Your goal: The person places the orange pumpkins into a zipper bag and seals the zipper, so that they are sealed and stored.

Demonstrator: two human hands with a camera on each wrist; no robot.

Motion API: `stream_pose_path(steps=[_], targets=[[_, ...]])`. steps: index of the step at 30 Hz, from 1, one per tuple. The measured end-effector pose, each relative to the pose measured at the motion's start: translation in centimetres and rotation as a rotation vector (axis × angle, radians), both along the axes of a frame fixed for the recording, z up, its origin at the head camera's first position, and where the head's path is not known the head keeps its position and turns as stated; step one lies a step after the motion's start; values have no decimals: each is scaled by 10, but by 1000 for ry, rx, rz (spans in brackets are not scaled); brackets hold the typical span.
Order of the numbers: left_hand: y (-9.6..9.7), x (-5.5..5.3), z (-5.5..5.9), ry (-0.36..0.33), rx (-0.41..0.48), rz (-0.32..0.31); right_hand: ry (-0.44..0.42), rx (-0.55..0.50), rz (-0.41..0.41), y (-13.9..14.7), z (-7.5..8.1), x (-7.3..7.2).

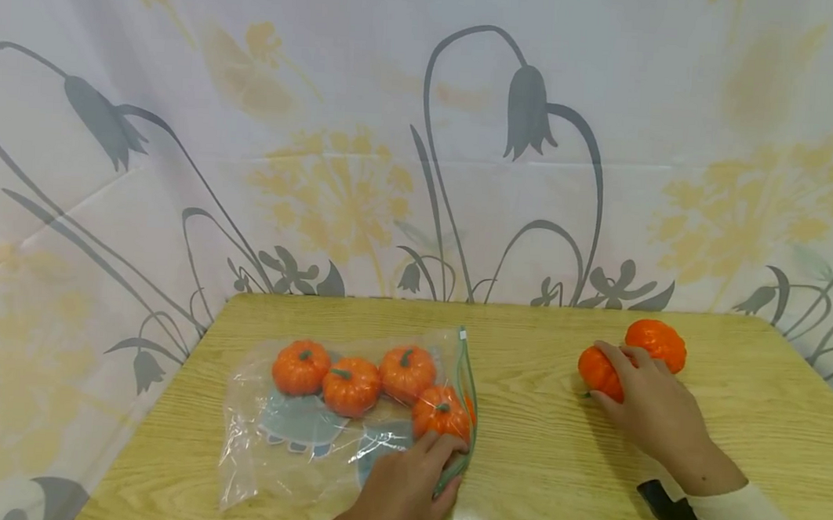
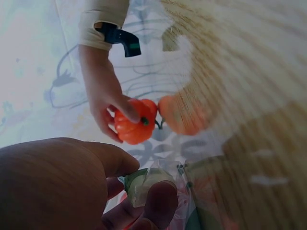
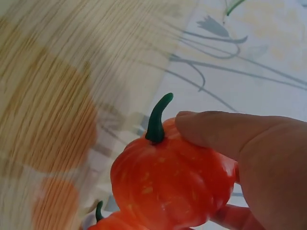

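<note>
A clear zip bag [image 1: 244,439] with a green-edged mouth lies on the table, several small orange pumpkins [image 1: 351,388] inside. My left hand [image 1: 405,483] pinches the mouth's near edge; in the left wrist view, thumb and fingers hold the green strip [image 2: 136,184]. Farther right, my right hand [image 1: 656,410] grips a loose orange pumpkin [image 1: 597,373] between thumb and fingers. Its curved green stem [image 3: 157,120] shows in the right wrist view. Just behind that hand rests another pumpkin [image 1: 655,343].
The wooden table [image 1: 533,470] ends at a flower-patterned cloth [image 1: 369,92] hanging behind and around it. A dark band [image 1: 672,509] sits at my right sleeve. Blue-grey printed shapes [image 1: 302,423] show on the bag.
</note>
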State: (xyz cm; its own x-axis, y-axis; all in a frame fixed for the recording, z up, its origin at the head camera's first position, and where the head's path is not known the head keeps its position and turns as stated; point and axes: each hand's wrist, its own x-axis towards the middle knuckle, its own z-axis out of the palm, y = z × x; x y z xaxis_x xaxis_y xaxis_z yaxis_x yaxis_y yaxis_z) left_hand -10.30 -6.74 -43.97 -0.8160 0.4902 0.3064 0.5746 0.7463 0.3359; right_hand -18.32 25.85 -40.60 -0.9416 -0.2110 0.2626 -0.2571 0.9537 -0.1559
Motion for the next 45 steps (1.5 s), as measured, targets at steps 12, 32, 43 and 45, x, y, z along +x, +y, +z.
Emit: stream_pose_path(steps=[12,32,43,45], targets=[[0,-1,-1,-3,-4,-9,-50,-200,64,-16,2,4],[0,-1,0,-31,6,-3,-174,-504,95,-42,3,13],[0,1,0,-8,23,1,-282,-628,113,-56,0,20],[0,1,-1,7,29,-1,-308,-651,118,-59,-1,21]])
